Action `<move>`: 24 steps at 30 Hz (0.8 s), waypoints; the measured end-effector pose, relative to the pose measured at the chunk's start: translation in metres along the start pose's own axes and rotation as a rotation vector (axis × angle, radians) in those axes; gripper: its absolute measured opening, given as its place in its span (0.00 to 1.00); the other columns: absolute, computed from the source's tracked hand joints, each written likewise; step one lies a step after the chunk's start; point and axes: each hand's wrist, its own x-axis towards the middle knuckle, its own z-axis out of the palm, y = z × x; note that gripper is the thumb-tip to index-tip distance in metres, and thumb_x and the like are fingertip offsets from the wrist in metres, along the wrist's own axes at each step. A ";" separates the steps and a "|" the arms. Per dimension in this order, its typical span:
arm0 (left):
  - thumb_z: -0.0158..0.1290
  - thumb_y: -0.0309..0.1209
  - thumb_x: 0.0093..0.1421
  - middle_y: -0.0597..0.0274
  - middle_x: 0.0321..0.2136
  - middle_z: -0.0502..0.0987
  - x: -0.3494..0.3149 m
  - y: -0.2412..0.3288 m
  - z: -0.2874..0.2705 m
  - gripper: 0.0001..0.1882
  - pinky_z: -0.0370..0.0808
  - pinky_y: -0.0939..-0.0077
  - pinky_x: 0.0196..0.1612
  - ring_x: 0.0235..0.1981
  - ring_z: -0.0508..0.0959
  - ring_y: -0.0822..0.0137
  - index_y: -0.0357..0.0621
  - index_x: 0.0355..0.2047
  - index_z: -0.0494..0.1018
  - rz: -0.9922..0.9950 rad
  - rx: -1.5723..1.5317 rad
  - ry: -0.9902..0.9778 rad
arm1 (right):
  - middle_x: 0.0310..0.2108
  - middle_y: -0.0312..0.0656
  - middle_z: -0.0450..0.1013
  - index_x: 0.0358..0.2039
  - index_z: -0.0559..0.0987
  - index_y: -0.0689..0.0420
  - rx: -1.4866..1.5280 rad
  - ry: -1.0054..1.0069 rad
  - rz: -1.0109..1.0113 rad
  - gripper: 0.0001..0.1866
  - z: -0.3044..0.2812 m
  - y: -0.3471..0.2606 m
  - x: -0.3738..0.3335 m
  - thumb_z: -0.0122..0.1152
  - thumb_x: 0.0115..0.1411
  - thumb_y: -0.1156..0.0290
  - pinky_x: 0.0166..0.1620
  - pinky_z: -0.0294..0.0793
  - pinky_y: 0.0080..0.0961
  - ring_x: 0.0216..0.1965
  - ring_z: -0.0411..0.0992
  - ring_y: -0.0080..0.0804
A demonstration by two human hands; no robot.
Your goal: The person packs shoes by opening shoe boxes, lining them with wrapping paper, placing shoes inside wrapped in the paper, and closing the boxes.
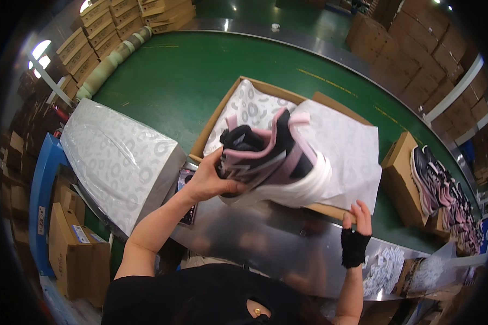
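My left hand [209, 177] grips a pair of black, pink and white sneakers [279, 168] by one end, thumb on the near side. The sneakers are held over the near side of an open brown shoebox [217, 127], blurred toward their white soles. White tissue paper with grey printed shapes [257, 100] lines the box, and a plain-looking flap of tissue [352, 149] spreads over its right side. At the flap's near right corner is my right hand [358, 219], in a black fingerless wrist covering, fingers stretched out; whether they touch the paper is unclear.
A plastic-wrapped stack of patterned tissue [122, 151] stands at the left, near a blue frame [43, 200]. The green belt [184, 59] runs behind. Rows of sneakers [436, 181] and a carton [401, 179] sit at right. Small white packets [385, 271] lie near the steel edge.
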 end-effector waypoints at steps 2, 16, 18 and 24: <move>0.64 0.32 0.40 0.61 0.38 0.71 0.021 0.002 -0.002 0.32 0.67 0.80 0.44 0.38 0.70 0.74 0.34 0.45 0.64 -0.009 -0.030 0.065 | 0.45 0.50 0.65 0.37 0.71 0.64 0.009 0.014 -0.015 0.12 -0.001 -0.007 -0.006 0.55 0.50 0.77 0.45 0.67 0.29 0.42 0.67 0.45; 0.46 0.43 0.58 0.48 0.44 0.67 0.134 -0.098 0.062 0.27 0.69 0.50 0.36 0.40 0.71 0.53 0.32 0.49 0.59 -0.814 -0.319 -0.035 | 0.36 0.41 0.70 0.42 0.70 0.58 0.785 -0.369 0.316 0.19 0.070 -0.017 -0.049 0.60 0.48 0.73 0.36 0.71 0.30 0.35 0.70 0.38; 0.46 0.41 0.59 0.47 0.47 0.65 0.125 -0.084 0.078 0.24 0.68 0.49 0.41 0.43 0.70 0.53 0.35 0.49 0.60 -0.807 -0.386 -0.185 | 0.40 0.38 0.69 0.45 0.67 0.54 1.222 -0.237 0.981 0.21 0.088 -0.007 -0.032 0.60 0.49 0.69 0.36 0.70 0.31 0.39 0.68 0.33; 0.46 0.33 0.58 0.43 0.43 0.68 0.101 -0.052 0.064 0.20 0.70 0.60 0.45 0.45 0.70 0.54 0.31 0.45 0.60 -0.532 -0.674 -0.163 | 0.38 0.37 0.67 0.44 0.66 0.55 0.969 0.356 0.622 0.22 0.083 -0.027 0.042 0.60 0.48 0.72 0.45 0.64 0.30 0.41 0.65 0.28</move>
